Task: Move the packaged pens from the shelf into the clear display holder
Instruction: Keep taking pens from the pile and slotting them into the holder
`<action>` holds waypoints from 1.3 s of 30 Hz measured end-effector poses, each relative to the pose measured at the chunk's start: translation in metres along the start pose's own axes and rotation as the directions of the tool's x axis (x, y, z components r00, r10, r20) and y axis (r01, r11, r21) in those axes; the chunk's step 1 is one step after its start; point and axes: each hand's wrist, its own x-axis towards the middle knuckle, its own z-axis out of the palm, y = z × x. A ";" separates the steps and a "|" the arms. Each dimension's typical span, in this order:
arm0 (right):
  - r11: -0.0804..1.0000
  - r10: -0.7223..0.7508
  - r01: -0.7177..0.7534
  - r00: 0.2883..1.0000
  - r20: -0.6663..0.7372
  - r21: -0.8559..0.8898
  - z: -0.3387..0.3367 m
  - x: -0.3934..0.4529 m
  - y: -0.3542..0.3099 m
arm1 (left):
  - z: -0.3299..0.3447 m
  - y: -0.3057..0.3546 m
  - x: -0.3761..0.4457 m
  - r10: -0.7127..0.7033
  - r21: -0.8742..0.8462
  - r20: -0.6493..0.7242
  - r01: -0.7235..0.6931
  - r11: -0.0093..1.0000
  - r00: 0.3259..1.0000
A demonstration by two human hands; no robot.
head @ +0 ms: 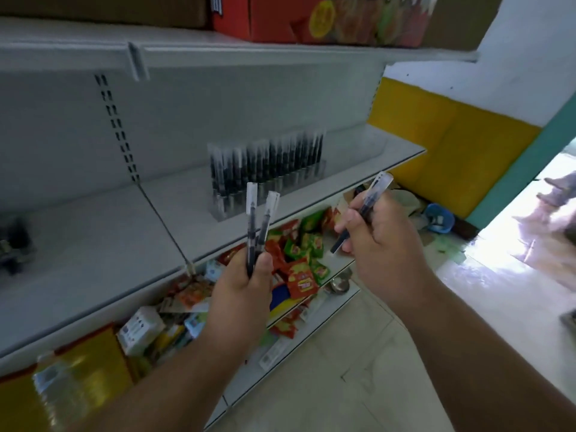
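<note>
A clear display holder (314, 177) stands on the grey shelf (93, 251), filled with several upright packaged black pens (265, 163). In front of the shelf my left hand (241, 291) grips two packaged pens (258, 222) by their lower ends; they fan upward in clear sleeves. My right hand (383, 241) holds one packaged pen (366, 204) slanted, its clear top pointing up and right toward the holder. Both hands are a short way in front of and below the holder.
Snack packets (299, 260) and boxes fill the lower shelves. An upper shelf with a red carton (268, 17) hangs overhead. A dark blurred object (14, 244) lies at the shelf's left. A blue item (439, 218) lies on the floor by the yellow wall; a bright doorway is to the right.
</note>
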 end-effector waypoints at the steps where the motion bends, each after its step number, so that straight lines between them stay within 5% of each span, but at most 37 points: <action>1: 1.000 -0.003 0.003 1.000 -0.002 -0.011 -0.006 0.010 0.009 | 0.012 0.001 0.008 -0.001 0.002 0.011 0.001 1.000 1.000; 16: 0.999 0.021 -0.019 0.999 0.044 -0.041 -0.042 0.167 0.113 | 0.144 0.021 0.163 0.114 0.064 0.015 -0.115 0.991 0.993; 20: 0.996 -0.033 0.036 0.998 0.045 -0.081 -0.037 0.214 0.140 | 0.163 0.026 0.190 0.140 0.098 -0.060 -0.134 0.986 0.988; 25: 0.987 -0.147 0.140 0.985 0.093 0.078 -0.019 0.286 0.168 | 0.190 0.022 0.215 0.165 0.170 -0.258 -0.123 0.978 0.952; 30: 0.951 -0.309 0.295 0.900 0.308 0.091 0.003 0.347 0.187 | 0.230 0.030 0.225 0.037 0.016 -0.478 -0.034 0.999 0.877; 33: 0.927 -0.371 0.357 0.827 0.423 0.115 0.014 0.371 0.193 | 0.248 0.026 0.229 0.049 0.098 -0.582 0.011 0.995 0.811; 39: 0.878 -0.467 0.451 0.742 0.481 0.157 0.031 0.390 0.195 | 0.263 0.021 0.227 0.004 0.056 -0.660 0.044 0.997 0.751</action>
